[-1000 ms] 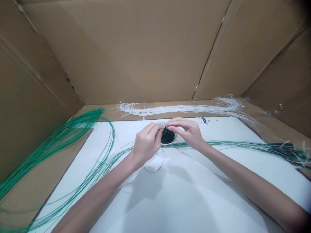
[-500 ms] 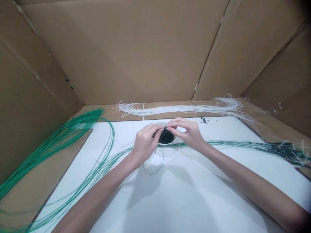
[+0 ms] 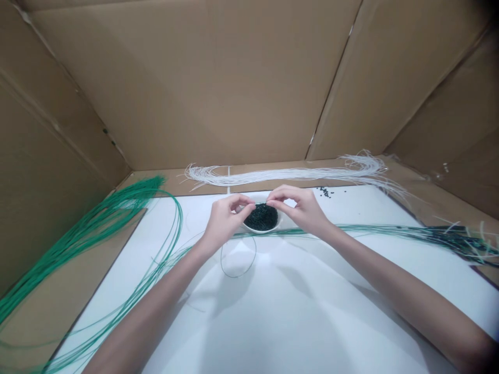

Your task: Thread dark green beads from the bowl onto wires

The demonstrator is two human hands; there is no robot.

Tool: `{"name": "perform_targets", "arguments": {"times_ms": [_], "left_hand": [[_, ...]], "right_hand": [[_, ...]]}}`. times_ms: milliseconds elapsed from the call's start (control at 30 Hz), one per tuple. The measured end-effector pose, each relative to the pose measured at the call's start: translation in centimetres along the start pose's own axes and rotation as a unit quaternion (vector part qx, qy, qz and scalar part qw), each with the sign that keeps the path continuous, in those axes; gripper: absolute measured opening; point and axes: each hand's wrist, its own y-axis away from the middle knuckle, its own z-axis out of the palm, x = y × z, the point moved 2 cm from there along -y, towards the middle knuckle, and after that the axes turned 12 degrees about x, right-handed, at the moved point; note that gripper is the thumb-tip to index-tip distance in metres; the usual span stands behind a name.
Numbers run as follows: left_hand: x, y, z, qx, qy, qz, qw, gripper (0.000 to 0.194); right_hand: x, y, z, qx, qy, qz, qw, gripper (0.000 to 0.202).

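A white bowl [image 3: 262, 229] full of small dark green beads [image 3: 262, 217] stands on the white board. At its left rim my left hand [image 3: 230, 215] pinches a thin green strand [image 3: 254, 254], which hangs in a loop below the bowl. My right hand [image 3: 296, 205] is closed in a pinch over the bowl's right rim, and a short green stretch of strand shows between the two hands. Whether a bead sits between the right fingertips is too small to tell.
Green strands [image 3: 89, 228] lie in a bundle at the left, and some run behind the hands to dark beaded ends [image 3: 460, 241] at the right. White strands [image 3: 273, 176] lie along the back. Loose dark beads [image 3: 324, 192] sit at the board's back edge. Cardboard walls [image 3: 218, 78] surround the board.
My hands have moved apart, the left one shifting left, so more of the bowl and beads shows. The loop of strand has moved slightly left.
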Motion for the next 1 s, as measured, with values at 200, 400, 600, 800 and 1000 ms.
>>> {"name": "perform_targets", "arguments": {"times_ms": [200, 400, 600, 800, 1000], "left_hand": [[-1.1, -0.5, 0.2, -0.014, -0.017, -0.073, 0.997, 0.018], [-1.5, -0.8, -0.3, 0.009, -0.066, -0.092, 0.994, 0.02], [-1.4, -0.7, -0.3, 0.002, -0.107, -0.062, 0.992, 0.024], [-2.1, -0.8, 0.1, -0.015, -0.139, -0.025, 0.99, 0.019], [-2.2, -0.7, 0.2, -0.018, -0.143, -0.063, 0.988, 0.02]], "right_hand": [[1.4, -0.8, 0.5, -0.045, 0.009, 0.084, 0.995, 0.02], [3.1, -0.6, 3.2, -0.29, 0.176, 0.103, 0.935, 0.041], [4.3, -0.2, 5.0, -0.341, 0.256, 0.053, 0.903, 0.016], [4.0, -0.3, 3.8, -0.269, 0.198, 0.027, 0.942, 0.022], [4.4, 0.1, 3.0, -0.171, 0.075, 0.063, 0.98, 0.02]]}}
